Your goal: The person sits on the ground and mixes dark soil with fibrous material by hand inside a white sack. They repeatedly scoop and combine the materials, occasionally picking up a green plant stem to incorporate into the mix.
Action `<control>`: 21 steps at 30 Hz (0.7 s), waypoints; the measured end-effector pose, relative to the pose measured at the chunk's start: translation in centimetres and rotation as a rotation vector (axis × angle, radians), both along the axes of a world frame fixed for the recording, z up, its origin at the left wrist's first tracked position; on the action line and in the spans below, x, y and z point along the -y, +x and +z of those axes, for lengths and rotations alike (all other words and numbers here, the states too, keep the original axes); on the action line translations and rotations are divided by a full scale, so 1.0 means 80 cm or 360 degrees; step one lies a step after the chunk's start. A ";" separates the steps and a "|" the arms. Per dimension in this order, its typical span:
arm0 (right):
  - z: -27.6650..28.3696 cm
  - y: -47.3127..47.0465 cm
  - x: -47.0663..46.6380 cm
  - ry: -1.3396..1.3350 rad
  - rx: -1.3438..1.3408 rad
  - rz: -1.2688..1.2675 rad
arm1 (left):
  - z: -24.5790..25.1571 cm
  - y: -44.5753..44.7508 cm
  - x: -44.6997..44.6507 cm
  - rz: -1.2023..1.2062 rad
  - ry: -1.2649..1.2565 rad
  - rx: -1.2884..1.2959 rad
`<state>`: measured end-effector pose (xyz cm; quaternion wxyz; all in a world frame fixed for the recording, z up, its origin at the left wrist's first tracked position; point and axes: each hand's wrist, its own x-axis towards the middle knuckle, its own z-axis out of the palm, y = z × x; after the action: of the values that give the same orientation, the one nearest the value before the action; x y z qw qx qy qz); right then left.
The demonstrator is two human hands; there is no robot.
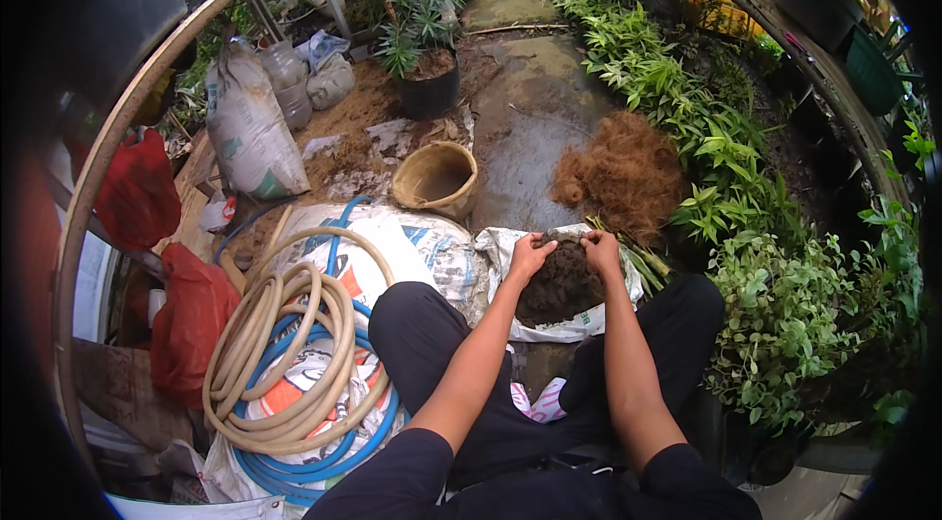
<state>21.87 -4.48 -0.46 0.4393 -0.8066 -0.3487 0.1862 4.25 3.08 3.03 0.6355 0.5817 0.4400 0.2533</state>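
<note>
A white woven sack point(526, 332), its mouth spread wide, lies before my knees with dark soil point(559, 295) inside. At its far side my left hand point(531, 256) has thumb and fingers bent inward. Opposite it, a short gap away, is my right hand point(603, 253), also with curled fingers. Between the fingertips is a dark, soil-coloured clump point(565, 242); whether the fingers grip it or only touch it is unclear. Green cut stems point(647, 270) lie beside the sack, just right of my right hand.
Brown coconut-like fibre point(622, 170) is heaped beyond the stems. A tan pot point(436, 181) sits left of it. Coiled beige and blue hoses point(324, 329) rest on filled sacks point(441, 248) at my left. Leafy plants point(780, 321) line the right, and a potted shrub point(430, 97) stands ahead.
</note>
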 end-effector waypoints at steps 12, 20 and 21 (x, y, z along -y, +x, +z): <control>0.160 0.136 -0.077 -0.0750 0.0381 0.0029 | -0.004 0.019 -0.016 -0.0037 -0.0169 0.0107; 0.250 0.158 -0.082 -0.0491 0.0870 -0.0053 | 0.001 0.015 -0.013 0.0008 -0.0186 0.0171; 0.256 0.154 -0.081 -0.0508 0.0872 -0.0066 | 0.000 0.013 -0.014 0.0011 -0.0185 0.0172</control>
<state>34.17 1.96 20.05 0.2006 -0.8926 -0.4038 0.0054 5.27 4.24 2.99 0.6902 0.5279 0.4209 0.2605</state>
